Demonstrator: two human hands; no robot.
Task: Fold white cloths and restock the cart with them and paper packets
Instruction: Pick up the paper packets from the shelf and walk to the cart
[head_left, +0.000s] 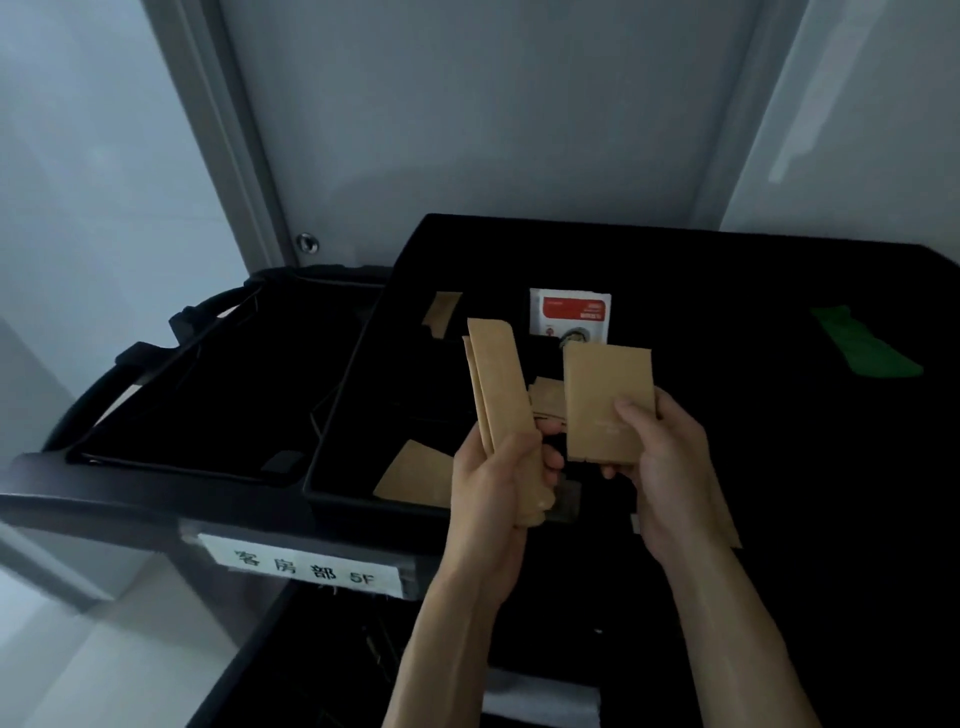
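Black plastic is making up the cart (156, 499), which is standing against a pale wall and filling the lower half of the view. Its left side is carrying a shallow black tray (208, 374), and a white label (306, 566) with printed characters is hanging on the front edge. Beside that tray, a black compartmented bin (332, 488) is taking up the middle of the cart top, with loose brown paper packets lying in it: one (415, 475) near the front wall, one (441, 312) toward the back, and more (548, 397) showing between the two hands. A red-and-white sachet (571, 314) is standing upright at the back of the bin, and a green item (865, 343) is lying well apart to the right on the dark surface. White cloth (540, 696) is showing on a lower shelf, near the bottom edge.

The left hand (498, 483) is curling around a small stack of narrow brown packets (498, 379), holding them upright above the bin. The right hand (660, 457) is gripping a wider brown packet (608, 400), thumb pressing on its face, fingers wrapping behind. The two bundles are sitting just beside each other, not touching.
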